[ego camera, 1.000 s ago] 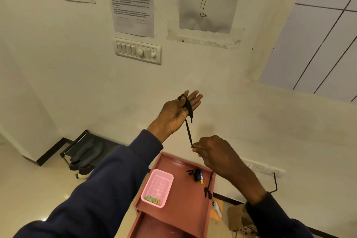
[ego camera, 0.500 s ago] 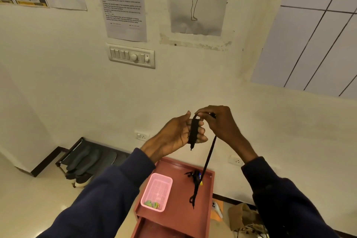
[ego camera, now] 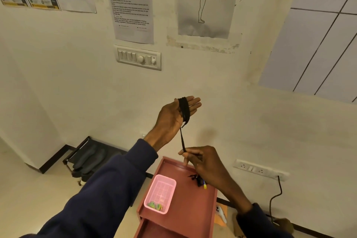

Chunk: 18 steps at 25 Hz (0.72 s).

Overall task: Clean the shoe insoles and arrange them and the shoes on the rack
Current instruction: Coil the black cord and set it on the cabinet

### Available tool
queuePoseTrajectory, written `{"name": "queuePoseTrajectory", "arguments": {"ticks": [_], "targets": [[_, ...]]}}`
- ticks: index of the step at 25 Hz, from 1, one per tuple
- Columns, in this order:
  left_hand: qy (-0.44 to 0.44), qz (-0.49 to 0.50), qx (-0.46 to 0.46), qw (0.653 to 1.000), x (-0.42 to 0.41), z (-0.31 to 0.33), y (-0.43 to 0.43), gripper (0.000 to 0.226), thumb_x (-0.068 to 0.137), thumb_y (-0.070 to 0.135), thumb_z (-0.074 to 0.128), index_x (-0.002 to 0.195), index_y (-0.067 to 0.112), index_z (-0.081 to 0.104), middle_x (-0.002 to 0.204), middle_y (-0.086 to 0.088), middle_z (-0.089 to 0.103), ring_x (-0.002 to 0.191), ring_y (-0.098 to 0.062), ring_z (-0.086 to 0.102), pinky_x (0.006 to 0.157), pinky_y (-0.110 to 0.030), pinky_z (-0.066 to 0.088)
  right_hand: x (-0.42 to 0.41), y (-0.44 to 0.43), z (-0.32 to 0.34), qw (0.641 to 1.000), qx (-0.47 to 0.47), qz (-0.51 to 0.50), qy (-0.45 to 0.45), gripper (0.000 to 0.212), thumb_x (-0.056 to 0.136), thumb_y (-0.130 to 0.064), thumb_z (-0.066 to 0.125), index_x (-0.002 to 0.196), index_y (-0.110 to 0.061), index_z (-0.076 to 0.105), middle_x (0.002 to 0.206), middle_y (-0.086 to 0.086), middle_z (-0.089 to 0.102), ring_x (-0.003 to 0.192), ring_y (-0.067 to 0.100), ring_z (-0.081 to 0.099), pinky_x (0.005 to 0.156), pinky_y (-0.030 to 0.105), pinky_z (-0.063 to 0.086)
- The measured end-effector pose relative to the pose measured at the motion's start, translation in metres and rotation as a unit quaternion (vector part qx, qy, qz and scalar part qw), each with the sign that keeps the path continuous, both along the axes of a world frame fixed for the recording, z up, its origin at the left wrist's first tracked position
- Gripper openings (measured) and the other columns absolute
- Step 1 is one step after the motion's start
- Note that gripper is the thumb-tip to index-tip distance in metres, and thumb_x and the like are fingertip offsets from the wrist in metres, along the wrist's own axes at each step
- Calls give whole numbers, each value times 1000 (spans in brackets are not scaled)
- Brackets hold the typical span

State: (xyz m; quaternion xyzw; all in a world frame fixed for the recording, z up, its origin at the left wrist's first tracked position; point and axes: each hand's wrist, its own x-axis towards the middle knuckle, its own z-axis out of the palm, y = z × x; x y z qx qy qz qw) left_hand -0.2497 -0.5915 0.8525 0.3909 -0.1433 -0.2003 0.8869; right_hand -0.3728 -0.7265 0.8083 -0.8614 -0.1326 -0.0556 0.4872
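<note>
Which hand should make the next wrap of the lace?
Right. The right hand pinches the lace taut below the left hand, which is held flat with coils round it as the spool.

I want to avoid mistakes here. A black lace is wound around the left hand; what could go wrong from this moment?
The black lace loops over the straight fingers of the left hand, so the loops may slide off. The right hand only pinches the strand; if it slips, the coil may loosen. A dropped lace could fall onto the red shelf near the pink basket.
</note>
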Motion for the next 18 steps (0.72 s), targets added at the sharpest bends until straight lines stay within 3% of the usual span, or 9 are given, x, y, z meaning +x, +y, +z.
{"name": "queuePoseTrajectory", "arguments": {"ticks": [2,4,6,9,12,15,18], "targets": [[-27,30,66,997,0,-4,0,53,112,29,26,138,-11,50,140,-30,58,130,-42,58,116,-46,41,2,-7,15,996,-75,-21,-53,21,98,-20,60,85,-23,76,74,-13,71,71,6,66,73,29,54],[-39,48,133,989,-6,-8,-2,55,112,28,27,132,-14,55,129,-31,65,120,-42,65,109,-44,49,8,-18,32,964,-212,-76,-138,20,95,-17,60,80,-27,70,75,-10,68,68,13,64,63,37,53],[-40,52,194,979,-17,-8,-6,54,112,26,28,120,-15,62,114,-32,70,102,-39,72,98,-44,57,19,-28,51,920,-319,-126,-188,18,88,-9,61,85,-24,71,80,-3,69,73,27,66,60,39,53],[-33,10,245,969,-33,-6,-13,53,111,23,29,105,-15,65,95,-32,70,81,-40,73,88,-46,60,39,-40,72,889,-387,-140,-202,22,87,-8,57,90,-24,72,84,-2,66,78,24,64,60,35,50],[13,-62,244,968,-45,-3,-14,52,108,25,31,96,-8,69,80,-22,70,71,-35,70,84,-44,59,60,-51,70,914,-305,-138,-230,27,91,-13,51,92,-27,74,83,-8,68,76,17,65,61,36,52],[92,-125,130,979,-47,2,-7,38,97,21,45,92,-5,72,78,-17,67,67,-30,67,81,-42,60,70,-55,54,985,-99,-61,-130,26,93,-10,58,91,-25,79,80,-12,73,73,4,67,67,28,53],[118,-146,18,982,-41,5,-2,43,98,15,42,110,-15,71,110,-32,70,98,-44,72,103,-53,53,56,-48,28,997,37,-27,-54,48,84,5,55,67,-35,75,57,-7,65,50,6,54,55,20,43]]}}
